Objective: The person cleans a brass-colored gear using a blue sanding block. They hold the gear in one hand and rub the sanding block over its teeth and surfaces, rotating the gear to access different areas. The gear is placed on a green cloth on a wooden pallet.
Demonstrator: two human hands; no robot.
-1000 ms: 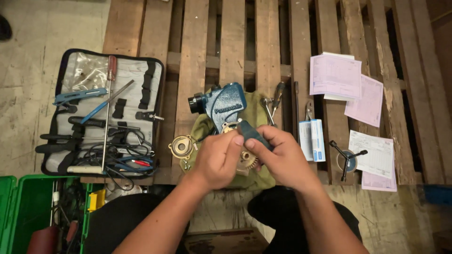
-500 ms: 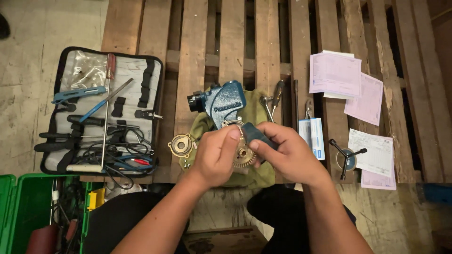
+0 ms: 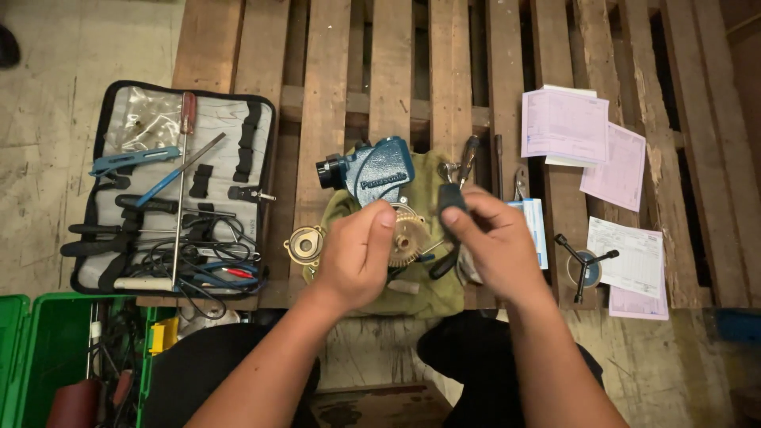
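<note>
Over a wooden pallet, the left hand stays clamped on a brass gear at the green cloth's centre; the right hand has lifted its dark-handled tool toward twelve o'clock, grip closed, off the gear.

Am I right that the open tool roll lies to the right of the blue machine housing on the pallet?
Not quite: the head view shows the open tool roll lying to the left of the blue machine housing; the papers are on the right.
</note>
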